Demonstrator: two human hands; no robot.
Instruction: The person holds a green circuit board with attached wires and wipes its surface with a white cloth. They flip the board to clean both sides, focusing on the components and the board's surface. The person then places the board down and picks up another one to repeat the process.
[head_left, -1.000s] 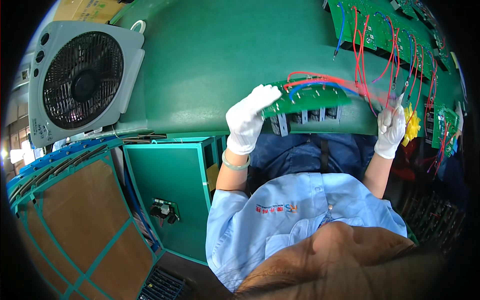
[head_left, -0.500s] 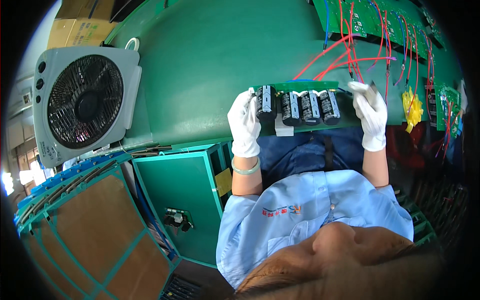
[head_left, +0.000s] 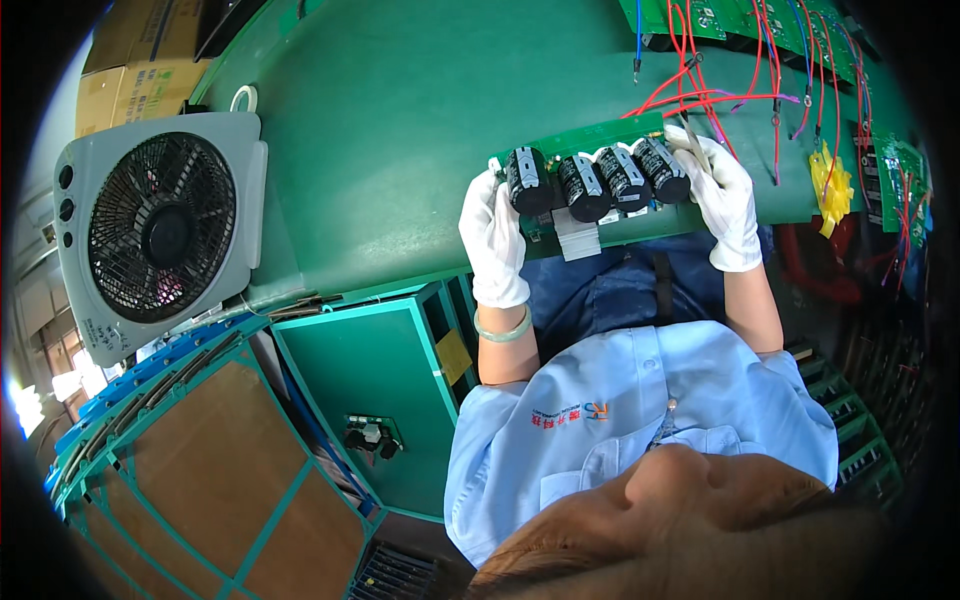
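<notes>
Both my hands wear white gloves and grip a green circuit board (head_left: 600, 135) by its two ends, just above the green table's near edge. Several big black cylindrical capacitors (head_left: 585, 185) stand in a row on the board and face me, with a small white block below them. My left hand (head_left: 492, 238) clasps the left end. My right hand (head_left: 722, 198) clasps the right end and also has a thin metal tool between its fingers. Red wires (head_left: 700, 95) run from the board's far side toward the back.
A grey box fan (head_left: 160, 235) stands at the left on the green table (head_left: 400, 130). More green boards with red and blue wires (head_left: 790, 30) lie at the back right, next to a yellow bundle (head_left: 828, 170). Cardboard boxes (head_left: 130, 70) sit far left. Green racks with brown panels (head_left: 220, 470) stand below.
The board has been turned over so the capacitors face me, then tilted and brought a little nearer. Both hands stayed on its ends.
</notes>
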